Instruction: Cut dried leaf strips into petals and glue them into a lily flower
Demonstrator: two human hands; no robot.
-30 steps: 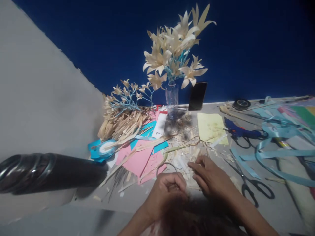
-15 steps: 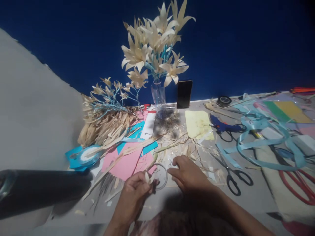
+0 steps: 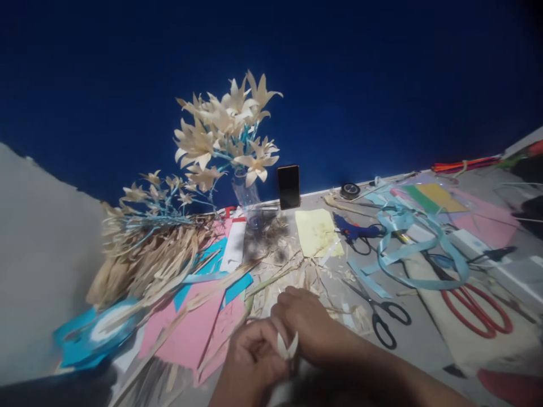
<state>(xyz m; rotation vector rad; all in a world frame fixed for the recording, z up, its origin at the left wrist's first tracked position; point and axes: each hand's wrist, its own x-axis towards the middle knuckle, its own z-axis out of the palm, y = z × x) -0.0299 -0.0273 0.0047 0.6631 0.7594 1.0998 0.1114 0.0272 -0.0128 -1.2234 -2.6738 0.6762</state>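
My left hand [image 3: 253, 355] is closed, pinching a small cream flower [image 3: 287, 347] whose pointed petals stick out between thumb and fingers. Right beside it, seemingly touching, my right hand [image 3: 304, 321] has its fingers curled inward. What those fingers hold, if anything, is hidden. Just beyond both hands, dry husk scraps [image 3: 311, 277] lie scattered on the table. Pink paper [image 3: 190, 333] is at the left of my left hand, and black-handled scissors [image 3: 384, 322] lie to the right of my right hand.
Cream flowers on blue stems stand in a clear vase [image 3: 246, 192], near a propped phone [image 3: 288, 187]. Dried husks [image 3: 131, 265] and a blue ribbon roll [image 3: 106, 325] are at left. A glue gun [image 3: 358, 229], loose blue ribbon [image 3: 390, 265] and red-handled scissors [image 3: 479, 316] lie at right.
My hands have come together; they were apart before. The pale ring near my left hand no longer shows clearly. The view has shifted, so the table's things appear lower and farther left.
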